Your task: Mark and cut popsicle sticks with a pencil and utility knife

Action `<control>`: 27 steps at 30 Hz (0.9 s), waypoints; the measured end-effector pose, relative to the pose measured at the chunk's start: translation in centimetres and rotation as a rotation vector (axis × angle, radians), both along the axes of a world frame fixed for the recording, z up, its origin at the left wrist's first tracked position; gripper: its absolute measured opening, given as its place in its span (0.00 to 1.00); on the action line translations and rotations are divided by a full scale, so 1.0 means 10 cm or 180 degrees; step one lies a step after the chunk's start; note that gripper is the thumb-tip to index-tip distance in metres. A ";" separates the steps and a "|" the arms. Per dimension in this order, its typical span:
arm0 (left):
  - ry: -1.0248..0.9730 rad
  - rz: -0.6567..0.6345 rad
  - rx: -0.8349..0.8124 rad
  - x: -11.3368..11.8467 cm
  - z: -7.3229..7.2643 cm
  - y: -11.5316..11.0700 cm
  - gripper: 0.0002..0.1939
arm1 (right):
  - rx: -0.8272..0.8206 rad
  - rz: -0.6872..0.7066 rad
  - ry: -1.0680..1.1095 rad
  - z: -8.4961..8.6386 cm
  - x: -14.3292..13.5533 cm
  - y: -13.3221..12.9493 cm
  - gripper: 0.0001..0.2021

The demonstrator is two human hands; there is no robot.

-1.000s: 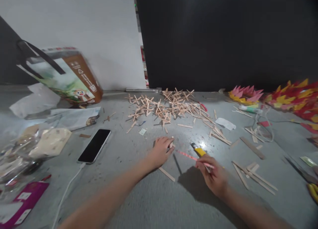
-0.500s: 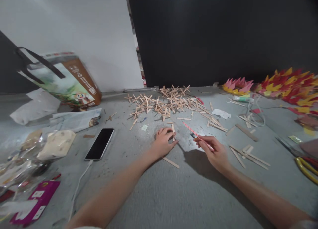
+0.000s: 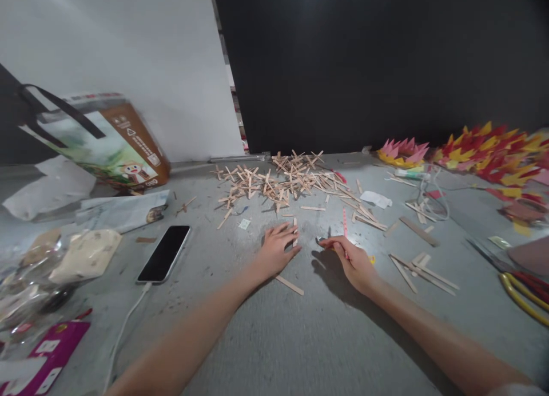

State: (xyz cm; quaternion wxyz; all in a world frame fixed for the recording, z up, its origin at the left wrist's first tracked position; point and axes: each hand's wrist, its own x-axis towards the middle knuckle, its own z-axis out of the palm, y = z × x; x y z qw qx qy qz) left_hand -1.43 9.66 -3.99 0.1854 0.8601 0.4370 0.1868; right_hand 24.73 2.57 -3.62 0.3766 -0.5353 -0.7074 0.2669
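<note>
My left hand (image 3: 278, 248) rests on the grey table, its fingers closed around a short wooden stick (image 3: 295, 230) that stands out beyond the fingertips. Under its wrist side lies another wooden stick (image 3: 290, 285). To the right, my right hand (image 3: 349, 261) is closed on a pink patterned pen (image 3: 345, 221), which points away from me. A small dark-tipped item (image 3: 321, 240) shows at the fingertips of the same hand; what it is I cannot make out. Beyond both hands spreads a pile of wooden sticks (image 3: 278, 184), many joined as crosses.
On the left are a phone (image 3: 165, 254) with a cable, a printed bag (image 3: 107, 138), plastic packets (image 3: 86, 253) and a purple box (image 3: 60, 350). Loose sticks (image 3: 422, 273), yellow-handled scissors (image 3: 521, 299) and red-and-yellow paper shapes (image 3: 493, 150) lie on the right.
My right hand has moved slightly left and turned, so the pink pen now points straight away instead of slanting left. My left hand stays on the stick. The whole view has shifted slightly.
</note>
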 end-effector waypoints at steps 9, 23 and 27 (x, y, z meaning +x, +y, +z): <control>0.0524 0.0267 0.0282 -0.08 0.08 0.02 0.20 | 0.0359 0.0225 -0.0395 -0.01 0.08 0.28 0.16; 0.0421 -0.0336 0.0007 -0.14 0.20 0.05 0.32 | 0.0806 0.0070 0.1073 0.02 -0.04 0.78 0.18; 0.0453 -0.0417 -0.0014 -0.13 0.19 0.04 0.32 | 0.0663 0.0030 0.1255 -0.02 -0.02 0.76 0.20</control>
